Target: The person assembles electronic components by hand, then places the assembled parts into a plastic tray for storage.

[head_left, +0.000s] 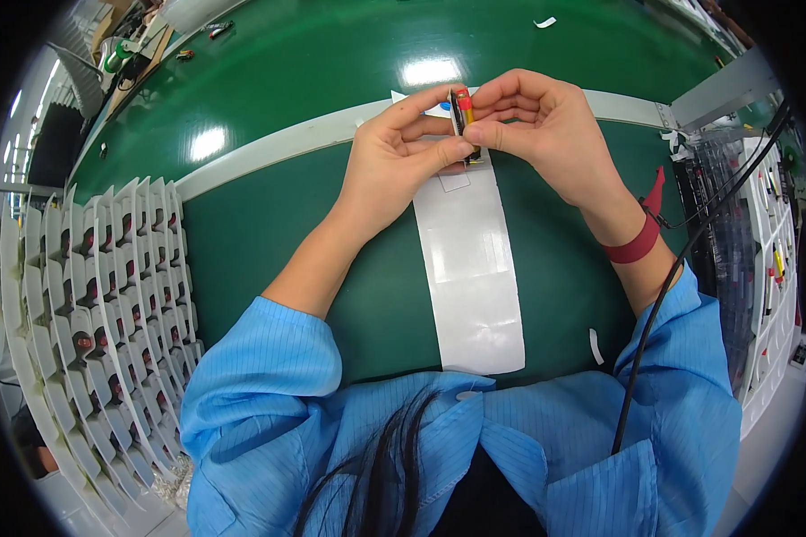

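dark hair [387,465], cable [638,358] crossing sleeve [685,385], left hand [390,161] and right hand [555,130] pinching red-black part [463,104], white strip [470,268], trays [55,268]

Bright light, mirrored glare

White light is bright throughout. Glare spots the green tabletop [322,54] beyond the grip and to its left; the white strip [475,259] on its near side shines. The rail [278,149] behind bows with fisheye distortion. Detail on the small red-and-yellow part [465,102] in the grip is hard to read.
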